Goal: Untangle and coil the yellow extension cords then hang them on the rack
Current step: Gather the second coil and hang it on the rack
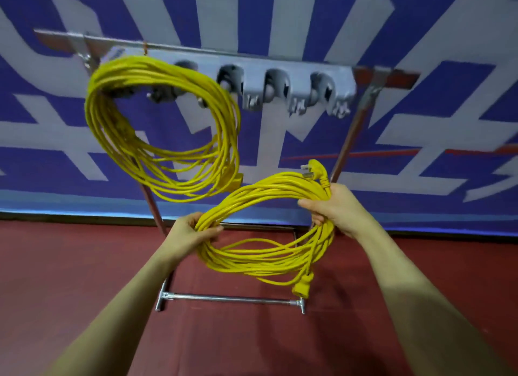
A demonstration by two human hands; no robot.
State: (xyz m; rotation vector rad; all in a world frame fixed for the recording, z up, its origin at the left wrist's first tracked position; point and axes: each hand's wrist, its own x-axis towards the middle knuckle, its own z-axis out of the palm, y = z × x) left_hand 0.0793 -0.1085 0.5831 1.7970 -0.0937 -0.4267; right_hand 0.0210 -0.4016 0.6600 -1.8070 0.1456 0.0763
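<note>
One coiled yellow extension cord (117,140) hangs from the left end of the grey hook strip (297,76) on the metal rack. I hold a second yellow coil (260,261) in front of the rack, lower and to the right. My left hand (193,233) grips the coil's left side. My right hand (333,207) grips its upper right side, where the yellow plug (315,169) sticks up. The coil's socket end (302,287) dangles at the bottom right.
The rack's top bar (196,49) stands against a blue and white patterned wall. Three grey hooks (277,91) to the right of the hung coil carry nothing. The rack's chrome foot bar (229,298) lies on the red floor.
</note>
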